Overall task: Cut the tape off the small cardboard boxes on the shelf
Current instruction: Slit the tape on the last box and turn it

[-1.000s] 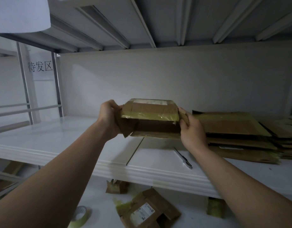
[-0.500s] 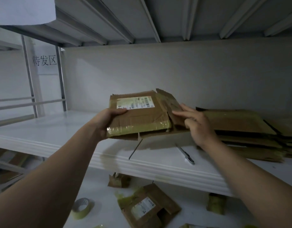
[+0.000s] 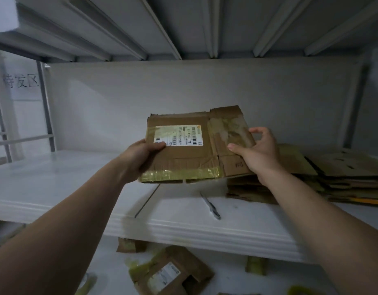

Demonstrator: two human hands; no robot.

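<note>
flattened cardboard box (image 3: 184, 158) held in the air above the shelf (image 3: 56, 188), label up. left grip (image 3: 139, 158) curled round its left edge; right grip (image 3: 258, 156) pinching the right flap. seemingly checking yellow tape (image 3: 179, 174) along the near edge; next, probably reaching for the cutter (image 3: 211, 207) lying below.

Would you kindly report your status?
Left hand, right hand grip flattened box. Tape on its near edge. Knife lies on shelf, untouched.

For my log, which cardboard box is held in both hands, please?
The flattened box with the white label, gripped by the left hand and right hand; the stacked ones rest on the shelf.
</note>
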